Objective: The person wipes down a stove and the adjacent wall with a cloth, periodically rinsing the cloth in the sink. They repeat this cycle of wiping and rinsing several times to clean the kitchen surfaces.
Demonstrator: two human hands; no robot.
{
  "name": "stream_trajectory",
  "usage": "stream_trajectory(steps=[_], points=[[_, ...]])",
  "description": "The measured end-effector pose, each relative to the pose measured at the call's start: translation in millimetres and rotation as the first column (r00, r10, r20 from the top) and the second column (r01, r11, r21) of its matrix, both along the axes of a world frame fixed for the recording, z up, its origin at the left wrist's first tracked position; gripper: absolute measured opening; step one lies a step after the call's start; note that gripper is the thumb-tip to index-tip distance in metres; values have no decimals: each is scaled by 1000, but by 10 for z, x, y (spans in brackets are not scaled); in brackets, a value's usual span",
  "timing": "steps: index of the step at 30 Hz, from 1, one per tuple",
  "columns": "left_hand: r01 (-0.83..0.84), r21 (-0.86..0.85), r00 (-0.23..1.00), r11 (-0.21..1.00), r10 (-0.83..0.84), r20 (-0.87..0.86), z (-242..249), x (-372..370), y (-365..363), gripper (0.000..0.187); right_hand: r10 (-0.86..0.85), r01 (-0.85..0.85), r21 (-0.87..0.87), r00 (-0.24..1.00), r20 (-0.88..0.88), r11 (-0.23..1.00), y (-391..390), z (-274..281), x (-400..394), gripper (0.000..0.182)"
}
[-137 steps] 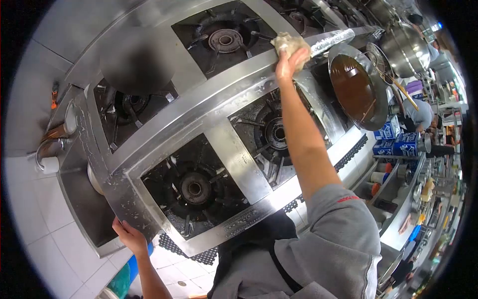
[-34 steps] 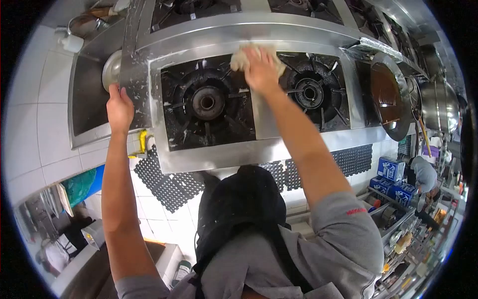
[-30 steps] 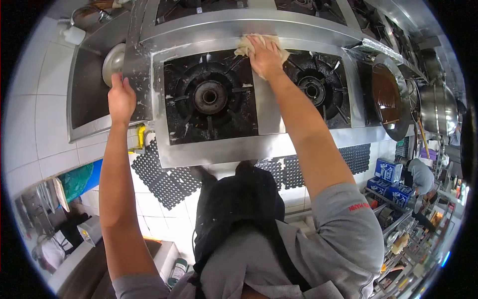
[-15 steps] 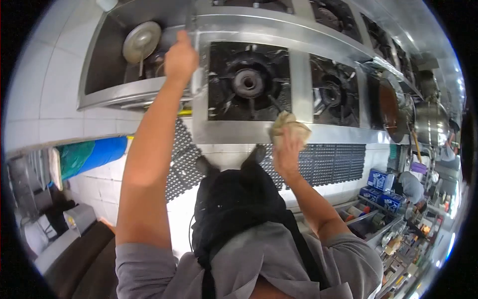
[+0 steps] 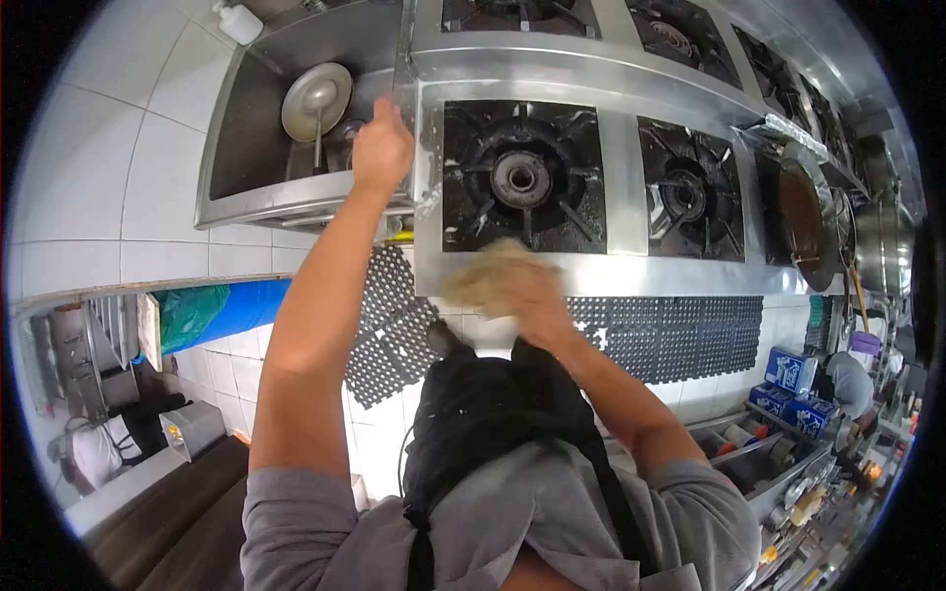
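A crumpled beige cloth (image 5: 483, 278) is under my right hand (image 5: 535, 300), closed on it and blurred by motion. Both are at the front steel edge of the stove (image 5: 631, 274), below the nearest burner (image 5: 520, 177). My left hand (image 5: 382, 153) is closed at the right-hand rim of the steel sink (image 5: 286, 197), its thumb side up; the inner fingers are hidden. Inside the sink, left of that hand, lie a round metal lid or pan (image 5: 330, 84) and a ladle (image 5: 318, 108).
A second burner (image 5: 680, 195) lies to the right, then a large brown-coated pan (image 5: 803, 212). Perforated black mats (image 5: 680, 335) cover the floor by the stove. A white bottle (image 5: 238, 22) stands behind the sink. Another person (image 5: 849, 382) is at far right, near blue boxes (image 5: 791, 369).
My right hand has slid the cloth leftward along the stove's front edge. My left hand stays by the sink rim. The whole view has shifted, with the scene moving right and slightly down.
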State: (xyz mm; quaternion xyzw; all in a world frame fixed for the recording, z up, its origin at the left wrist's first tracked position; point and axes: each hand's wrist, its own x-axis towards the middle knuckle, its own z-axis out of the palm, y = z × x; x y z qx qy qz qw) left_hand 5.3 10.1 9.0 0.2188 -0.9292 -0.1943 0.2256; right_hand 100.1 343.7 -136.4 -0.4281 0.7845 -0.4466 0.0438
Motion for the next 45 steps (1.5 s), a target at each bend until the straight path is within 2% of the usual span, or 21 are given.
stream_trajectory(steps=[2, 4, 5, 9, 11, 13, 15, 17, 21, 22, 23, 24, 27, 31, 33, 35, 37, 39, 41, 42, 45], points=[[-58, 24, 993, 998, 61, -104, -28, -5, 59, 21, -197, 194, -35, 957, -212, 980, 549, 870, -418, 23], [-86, 23, 987, 996, 88, -132, -66, 6, 76, 21, -365, 533, 342, 817, -447, 774, 1428, 291, -479, 42], [-102, 22, 982, 995, 104, -160, -89, 5, 92, 20, -366, 575, 424, 798, -479, 700, 1476, 322, -605, 45], [-135, -55, 967, 989, 119, -226, -117, -32, 125, 19, -279, 434, 410, 879, -386, 802, 1167, 97, -1543, 49], [-126, -128, 967, 984, 93, -236, -135, -52, 117, 17, -373, 533, 344, 821, -433, 773, 772, 93, -2247, 45], [-134, -65, 973, 989, 119, -196, -104, -42, 121, 18, -571, 651, 389, 758, -314, 651, 302, 241, -2901, 43], [-140, -79, 977, 987, 125, -173, -90, -40, 129, 18, -527, 695, 185, 668, -526, 695, -38, -171, -3669, 33], [-161, -52, 978, 986, 151, -147, -91, -50, 126, 18, -412, 554, 515, 832, -371, 654, -729, 436, -3674, 24], [-164, -27, 975, 986, 158, -154, -84, -61, 128, 17, -307, 375, 408, 925, -225, 832, -1915, 446, -3145, 20], [-163, -23, 975, 986, 158, -154, -84, -65, 120, 17, -208, 229, 527, 973, -100, 818, -2128, 691, -2968, 20], [-154, -58, 975, 986, 142, -170, -81, -61, 109, 15, -129, 211, 460, 971, -203, 862, -2419, 511, -2913, 21], [-142, -93, 975, 986, 123, -184, -87, -74, 102, 14, -158, 171, 410, 985, -66, 896, -2635, 516, -2822, 24], [-139, -80, 973, 987, 121, -199, -110, -83, 86, 14, -37, 54, 221, 996, -78, 974, -2905, 176, -2923, 26], [-147, -59, 974, 987, 134, -181, -78, -65, 117, 14, 159, -159, 246, 987, 21, 956, -2726, 267, -2934, 25], [-143, -25, 978, 989, 138, -156, -64, -66, 126, 18, 421, -370, 480, 907, 1, 796, -2587, 447, -2687, 24], [-152, -49, 978, 987, 142, -152, -65, -57, 128, 19, 399, -383, 491, 914, 78, 782, -2283, 657, -2257, 25], [-167, -42, 978, 985, 160, -133, -48, -63, 145, 19, 572, -465, 581, 820, -2, 668, -2136, 439, -1814, 23], [-139, -92, 981, 986, 124, -147, -49, -84, 132, 17, 506, -492, 375, 860, 69, 785, -1774, 497, -1374, 21], [-129, -108, 973, 986, 104, -207, -28, -86, 180, 17, 690, -605, 407, 718, -91, 684, -1517, 485, -1087, 21], [-145, -64, 979, 987, 134, -151, -11, -75, 186, 18, 686, -603, 401, 721, -96, 690, -1455, 426, -973, 21], [-150, -46, 973, 988, 139, -182, 43, -105, 255, 20, 802, -792, 311, 583, 129, 525, -1349, 402, -906, 19]])
